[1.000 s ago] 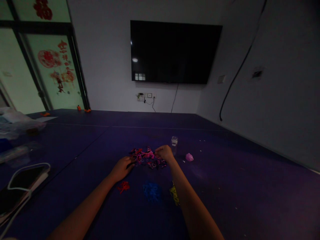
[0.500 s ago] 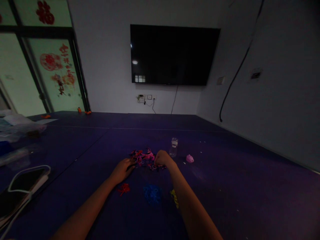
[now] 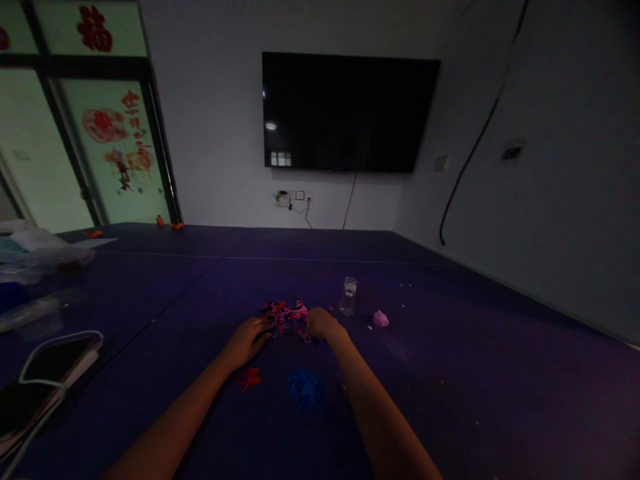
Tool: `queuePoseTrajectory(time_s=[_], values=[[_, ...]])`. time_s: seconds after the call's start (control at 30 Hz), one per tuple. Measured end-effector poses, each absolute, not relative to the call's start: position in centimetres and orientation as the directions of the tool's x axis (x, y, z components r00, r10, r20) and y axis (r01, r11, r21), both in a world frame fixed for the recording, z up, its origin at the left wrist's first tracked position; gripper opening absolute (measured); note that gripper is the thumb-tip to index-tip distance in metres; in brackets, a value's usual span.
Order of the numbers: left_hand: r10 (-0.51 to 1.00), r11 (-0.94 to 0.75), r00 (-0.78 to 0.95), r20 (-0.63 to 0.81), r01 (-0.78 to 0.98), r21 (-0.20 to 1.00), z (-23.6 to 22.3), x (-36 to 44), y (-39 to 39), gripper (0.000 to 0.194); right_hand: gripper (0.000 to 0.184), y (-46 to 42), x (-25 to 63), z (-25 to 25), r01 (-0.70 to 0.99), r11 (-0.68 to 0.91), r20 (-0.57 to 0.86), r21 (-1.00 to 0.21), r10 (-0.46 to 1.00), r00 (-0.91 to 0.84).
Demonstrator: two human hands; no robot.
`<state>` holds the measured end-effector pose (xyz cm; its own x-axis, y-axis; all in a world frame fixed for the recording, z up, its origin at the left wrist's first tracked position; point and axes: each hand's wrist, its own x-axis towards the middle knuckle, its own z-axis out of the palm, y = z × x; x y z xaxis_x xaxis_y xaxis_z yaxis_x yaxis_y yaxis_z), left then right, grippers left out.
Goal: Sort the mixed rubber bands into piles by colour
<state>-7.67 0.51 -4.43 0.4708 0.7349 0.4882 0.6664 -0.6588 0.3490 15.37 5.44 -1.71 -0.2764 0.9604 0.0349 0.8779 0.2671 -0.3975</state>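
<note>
A loose pile of small pink, red and dark loops, resembling rubber bands, lies on the purple mat. At its left edge rests my left hand, with thumb and fingers apart and the fingertips at the loops. My right hand reaches down into the right side of the pile. Its fingers look bent together, and whatever they pinch is hidden. Nearer to me are a small red heap and a larger blue heap of similar loops. A yellow bit shows beside my right forearm, which covers the rest.
A clear bottle stands behind my right hand, and a pink crumpled-looking piece lies right of it. On the left are a phone with a white cable and plastic bags. A television hangs on the far wall.
My right hand has shifted slightly left and further into the pile. Its forearm now covers most of the yellow loops. The left hand has stayed at the pile's left edge.
</note>
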Motion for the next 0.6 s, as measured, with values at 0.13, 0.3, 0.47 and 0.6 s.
queuePoseTrajectory(time_s=[0.13,0.3,0.47,0.6], values=[[0.734,-0.658,0.467,0.493,0.671,0.343,-4.5,-7.7,0.5,0.027,0.013,5.6,15.7,-0.8,0.888,0.27,0.013,-0.373,0.958,-0.286],[0.758,-0.63,0.448,0.473,0.691,0.354,-4.5,-7.5,0.5,0.027,0.02,5.9,16.8,0.3,0.896,0.259,0.009,-0.362,0.962,-0.274],[0.757,-0.63,0.45,0.473,0.694,0.347,-4.4,-7.6,0.3,0.027,0.014,5.3,16.8,0.2,0.922,0.221,-0.049,-0.318,0.967,-0.249],[0.743,-0.646,0.461,0.485,0.682,0.343,-4.5,-7.7,0.4,0.027,0.027,5.2,15.9,-0.5,0.955,0.179,-0.055,-0.236,0.979,-0.197]])
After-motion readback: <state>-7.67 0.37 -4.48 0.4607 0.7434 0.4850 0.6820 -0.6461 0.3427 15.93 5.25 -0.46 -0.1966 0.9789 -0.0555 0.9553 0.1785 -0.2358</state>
